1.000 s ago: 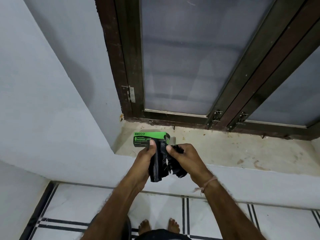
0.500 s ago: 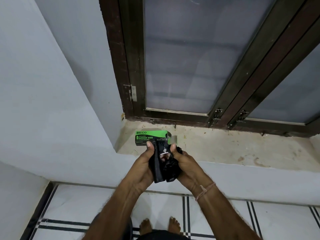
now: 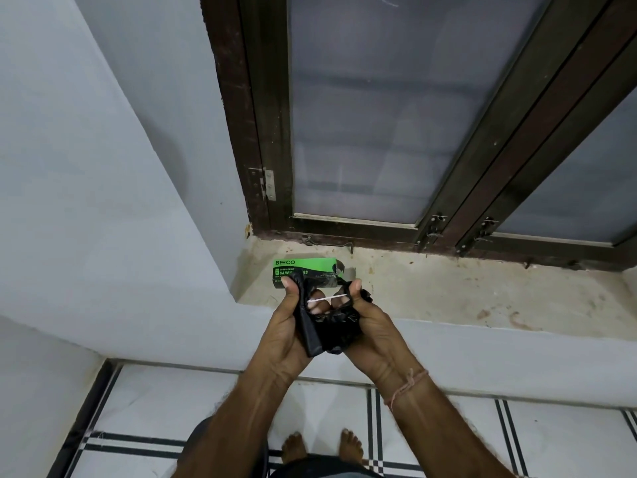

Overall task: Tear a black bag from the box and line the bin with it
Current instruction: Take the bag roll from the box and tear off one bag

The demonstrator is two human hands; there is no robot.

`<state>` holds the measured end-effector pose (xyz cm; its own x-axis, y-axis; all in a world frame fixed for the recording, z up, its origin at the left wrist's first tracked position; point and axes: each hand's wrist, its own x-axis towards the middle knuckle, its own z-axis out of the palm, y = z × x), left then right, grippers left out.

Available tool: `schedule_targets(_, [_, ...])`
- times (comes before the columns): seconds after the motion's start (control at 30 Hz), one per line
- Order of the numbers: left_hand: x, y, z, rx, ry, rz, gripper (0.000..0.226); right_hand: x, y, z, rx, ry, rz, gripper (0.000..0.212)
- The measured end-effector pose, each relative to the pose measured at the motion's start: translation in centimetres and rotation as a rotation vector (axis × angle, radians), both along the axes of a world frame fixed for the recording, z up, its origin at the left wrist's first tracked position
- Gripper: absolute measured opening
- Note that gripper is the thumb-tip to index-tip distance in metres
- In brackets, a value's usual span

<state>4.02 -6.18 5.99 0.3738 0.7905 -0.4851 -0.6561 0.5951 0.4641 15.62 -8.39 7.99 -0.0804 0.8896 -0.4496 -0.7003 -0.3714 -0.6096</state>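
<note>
Both forearms reached forward, palms turned inward and close together; the left hand (image 3: 287, 326) and right hand (image 3: 370, 322) each gripped shut.

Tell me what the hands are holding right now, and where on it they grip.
Both hold the black bag: left hand pinches its upper left edge, right hand its upper right, bunched.

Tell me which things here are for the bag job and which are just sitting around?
For the job:
crumpled black plastic bag, gripped by left hand and right hand
green and black cardboard garbage-bag box on the sill

Just there:
stained concrete window sill
dark wooden window frame
white floor tiles with black lines
</note>
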Motion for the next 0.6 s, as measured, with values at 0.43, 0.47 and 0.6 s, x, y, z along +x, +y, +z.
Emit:
schedule_targets(0.43, [-0.4, 0.8, -0.4, -0.012, -0.028, -0.017, 0.068, 0.4, -0.1, 0.9, -0.046, 0.046, 0.034, 0.065])
schedule_targets(0.47, [-0.4, 0.8, -0.5, 0.017, 0.021, -0.035, 0.070, 0.5, 0.0, 0.6, -0.063, 0.019, 0.017, 0.062])
schedule_targets(0.6, [-0.3, 1.3, -0.6, 0.109, 0.118, -0.059, 0.072, 0.4, 0.5, -0.8, -0.100, 0.031, -0.060, 0.059])
